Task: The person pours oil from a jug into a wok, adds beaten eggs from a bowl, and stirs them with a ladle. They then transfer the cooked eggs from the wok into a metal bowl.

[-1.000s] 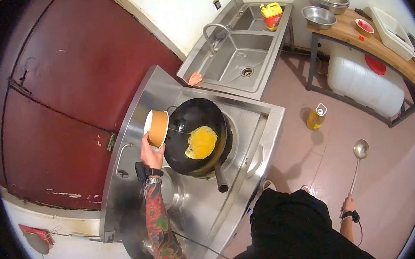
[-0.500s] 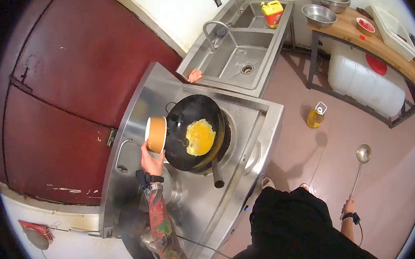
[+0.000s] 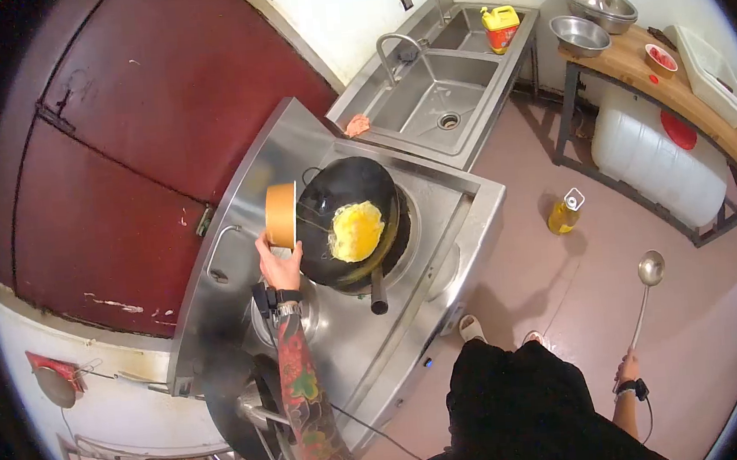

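- Left hand (image 3: 281, 264) gripping brown bowl (image 3: 281, 215) — tipped, mouth toward wok (image 3: 340, 186).
- Yellow egg (image 3: 357, 231) (pale-edged) inside wok.
- Right hand (image 3: 628, 370) closed around ladle (image 3: 651, 267) handle.

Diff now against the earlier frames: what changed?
The left hand has turned the brown bowl beside the wok: its white left end no longer shows; its pale rim, toward the wok, does. The egg looks paler. The camera view shifted slightly. Nothing was taken up or let go; the right hand still holds the ladle.
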A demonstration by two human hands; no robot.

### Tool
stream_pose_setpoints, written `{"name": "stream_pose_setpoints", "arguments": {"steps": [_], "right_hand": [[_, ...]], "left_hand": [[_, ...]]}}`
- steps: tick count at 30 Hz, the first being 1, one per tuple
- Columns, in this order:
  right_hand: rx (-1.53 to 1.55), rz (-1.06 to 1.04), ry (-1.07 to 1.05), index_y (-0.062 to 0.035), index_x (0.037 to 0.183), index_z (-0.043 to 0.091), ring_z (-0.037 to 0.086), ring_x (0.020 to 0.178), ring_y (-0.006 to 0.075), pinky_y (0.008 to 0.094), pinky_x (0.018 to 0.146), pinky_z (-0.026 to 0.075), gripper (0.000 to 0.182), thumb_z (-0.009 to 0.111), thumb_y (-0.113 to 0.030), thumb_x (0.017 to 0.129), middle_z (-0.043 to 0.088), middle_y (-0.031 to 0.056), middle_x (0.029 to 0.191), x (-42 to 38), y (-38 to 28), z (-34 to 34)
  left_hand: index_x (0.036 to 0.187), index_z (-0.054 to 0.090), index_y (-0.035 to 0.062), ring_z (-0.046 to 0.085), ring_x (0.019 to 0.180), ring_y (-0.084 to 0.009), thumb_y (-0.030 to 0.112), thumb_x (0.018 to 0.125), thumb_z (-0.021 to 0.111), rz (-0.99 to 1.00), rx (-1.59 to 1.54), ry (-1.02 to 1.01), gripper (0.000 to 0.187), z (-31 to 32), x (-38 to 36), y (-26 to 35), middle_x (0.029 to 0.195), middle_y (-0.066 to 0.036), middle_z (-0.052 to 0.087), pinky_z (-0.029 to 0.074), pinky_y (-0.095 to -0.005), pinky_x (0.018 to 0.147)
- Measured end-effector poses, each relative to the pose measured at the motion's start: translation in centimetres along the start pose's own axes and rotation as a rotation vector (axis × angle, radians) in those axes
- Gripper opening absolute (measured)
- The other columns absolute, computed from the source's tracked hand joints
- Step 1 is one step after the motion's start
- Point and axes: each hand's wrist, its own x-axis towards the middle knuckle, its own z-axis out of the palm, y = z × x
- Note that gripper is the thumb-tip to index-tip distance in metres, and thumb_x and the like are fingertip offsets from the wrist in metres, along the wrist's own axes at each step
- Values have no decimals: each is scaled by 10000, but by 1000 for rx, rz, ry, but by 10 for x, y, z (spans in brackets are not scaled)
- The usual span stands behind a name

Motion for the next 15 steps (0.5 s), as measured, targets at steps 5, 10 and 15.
{"name": "stream_pose_setpoints", "arguments": {"steps": [5,10,15], "right_hand": [[-45,-58,42,-148,672,417,313,298,110,287,284,261,529,495,-627,881,307,-39,426,8,5,-7],[-56,-43,19,-76,746,488,365,310,127,297,279,326,579,466,-638,884,358,-14,456,-16,-6,-3],[-18,-63,91,-78,635,477,395,310,137,304,290,332,567,505,-579,899,393,13,435,-43,-19,20]], "left_hand": [[1209,454,10,590,1016,-358,134,670,802,52,-47,23,654,0,-3,10,1095,-189,600,459,-405,882],[1218,467,67,596,1025,-375,166,646,812,-51,-10,-80,676,18,-16,-16,1079,-180,623,472,-418,850],[1192,472,28,596,1037,-324,130,645,820,-146,-36,-205,656,14,-21,-16,1083,-169,605,468,-394,880]]}}
